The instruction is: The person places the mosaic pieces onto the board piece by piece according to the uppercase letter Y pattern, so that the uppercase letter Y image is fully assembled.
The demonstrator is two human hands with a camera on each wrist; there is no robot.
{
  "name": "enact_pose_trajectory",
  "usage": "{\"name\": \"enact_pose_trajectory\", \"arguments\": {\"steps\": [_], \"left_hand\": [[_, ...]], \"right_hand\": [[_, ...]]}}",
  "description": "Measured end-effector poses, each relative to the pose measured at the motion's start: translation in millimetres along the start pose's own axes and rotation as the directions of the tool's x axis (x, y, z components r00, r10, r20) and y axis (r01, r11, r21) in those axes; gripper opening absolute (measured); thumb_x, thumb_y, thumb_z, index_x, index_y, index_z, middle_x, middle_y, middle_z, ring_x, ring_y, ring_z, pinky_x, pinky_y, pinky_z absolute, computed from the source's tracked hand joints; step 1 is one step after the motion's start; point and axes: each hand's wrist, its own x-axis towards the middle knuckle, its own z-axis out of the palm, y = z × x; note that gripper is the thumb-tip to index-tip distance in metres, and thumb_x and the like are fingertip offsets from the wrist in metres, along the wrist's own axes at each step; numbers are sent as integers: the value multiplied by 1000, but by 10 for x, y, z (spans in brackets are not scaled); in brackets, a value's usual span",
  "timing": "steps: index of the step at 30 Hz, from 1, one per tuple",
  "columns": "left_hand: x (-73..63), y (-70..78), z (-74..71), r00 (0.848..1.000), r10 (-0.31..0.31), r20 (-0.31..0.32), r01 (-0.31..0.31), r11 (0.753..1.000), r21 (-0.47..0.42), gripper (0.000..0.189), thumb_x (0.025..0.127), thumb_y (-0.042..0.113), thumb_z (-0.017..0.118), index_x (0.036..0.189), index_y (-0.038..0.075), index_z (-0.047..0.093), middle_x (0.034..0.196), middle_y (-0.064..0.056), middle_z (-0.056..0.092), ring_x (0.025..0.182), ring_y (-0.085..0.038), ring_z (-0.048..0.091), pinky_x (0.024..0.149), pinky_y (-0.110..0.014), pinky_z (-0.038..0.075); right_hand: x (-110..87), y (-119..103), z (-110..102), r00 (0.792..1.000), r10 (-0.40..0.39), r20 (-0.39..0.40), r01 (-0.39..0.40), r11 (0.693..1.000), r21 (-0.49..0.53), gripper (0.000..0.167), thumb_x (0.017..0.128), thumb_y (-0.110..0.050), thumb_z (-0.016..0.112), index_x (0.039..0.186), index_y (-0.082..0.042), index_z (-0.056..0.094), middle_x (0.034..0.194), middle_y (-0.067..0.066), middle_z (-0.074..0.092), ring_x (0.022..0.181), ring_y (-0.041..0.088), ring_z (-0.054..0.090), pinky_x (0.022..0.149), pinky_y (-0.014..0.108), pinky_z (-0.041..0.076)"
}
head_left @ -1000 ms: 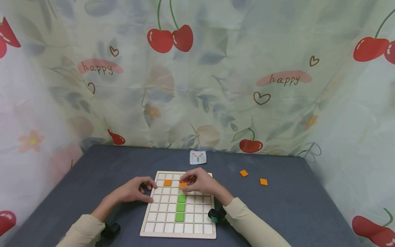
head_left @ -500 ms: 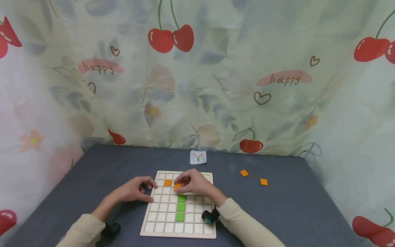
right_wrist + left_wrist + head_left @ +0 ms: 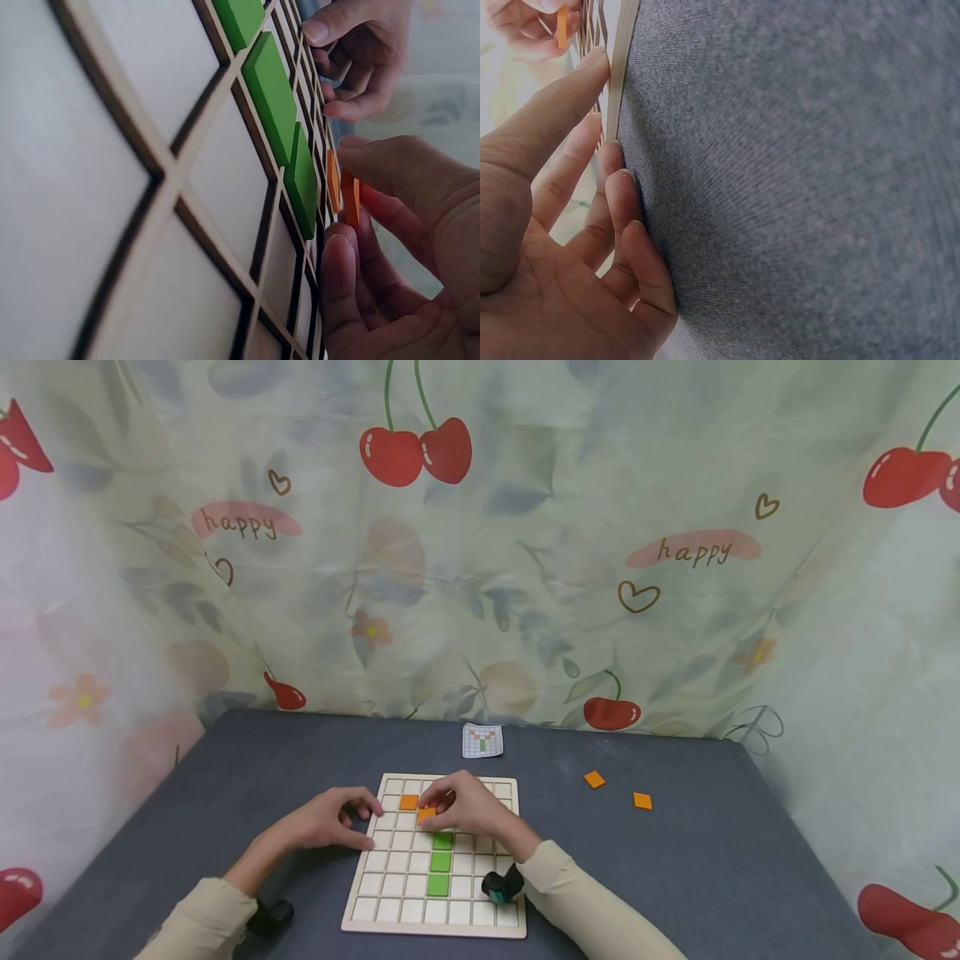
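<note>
A pale wooden grid board (image 3: 435, 932) lies on the dark table. My right hand (image 3: 476, 807) pinches an orange square tile (image 3: 426, 815) between thumb and fingers, close over the board's upper middle; in the right wrist view the held tile (image 3: 351, 199) is edge-on. A second orange tile (image 3: 408, 802) sits in a cell of the second row, just up and left of it. Below, three green tiles (image 3: 440, 862) form a column. My left hand (image 3: 330, 820) is at the board's left edge, its thumb and relaxed fingertips right at the rim in the left wrist view.
Two loose orange tiles, one nearer (image 3: 595, 779) and one farther right (image 3: 642, 801), lie on the table right of the board. Behind the board is a small card (image 3: 482, 741) printed with a coloured grid pattern. A patterned curtain (image 3: 517, 610) hangs behind the table.
My right hand has moved left across the board with the orange tile, toward the orange tile in the second row. My left hand has stayed at the board's edge.
</note>
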Motion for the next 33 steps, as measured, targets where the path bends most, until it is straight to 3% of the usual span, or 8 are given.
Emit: {"name": "enact_pose_trajectory", "arguments": {"steps": [33], "left_hand": [[-5, 30, -9, 1000, -10, 6, 10, 1000, 2, 37, 84, 17, 86, 114, 6, 68, 99, -6, 56, 86, -25, 51, 71, -30, 42]], "right_hand": [[47, -59, 91, 993, 111, -29, -113, 991, -68, 19, 80, -4, 86, 97, -3, 78, 87, 5, 69, 72, 10, 54, 67, 26, 45]]}}
